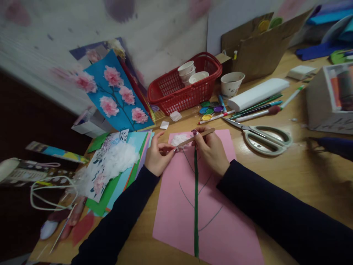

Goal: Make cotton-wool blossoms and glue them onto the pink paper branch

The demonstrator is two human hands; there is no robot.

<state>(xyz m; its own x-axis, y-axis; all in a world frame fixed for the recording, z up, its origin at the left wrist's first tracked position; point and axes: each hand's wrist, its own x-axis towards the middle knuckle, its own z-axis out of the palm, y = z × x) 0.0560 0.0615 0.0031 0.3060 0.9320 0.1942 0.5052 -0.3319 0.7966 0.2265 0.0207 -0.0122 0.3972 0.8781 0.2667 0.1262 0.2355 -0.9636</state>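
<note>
A pink paper sheet [220, 224] lies on the wooden table, with thin pencil branch lines and a long green strip [196, 206] running up its middle. My right hand [211, 149] pinches a thin wooden stick [202, 135] over the sheet's top edge. My left hand [158, 156] is closed at the stick's lower tip, fingers pinched beside a small white tuft [179, 139] on the paper.
Large scissors [261, 136] lie right of the sheet. Behind are paint pots [211, 108], pens [256, 106], a paper cup [232, 84], a red basket [176, 92] of cups. A blue flower picture [116, 92] and stacked coloured papers [118, 169] sit left.
</note>
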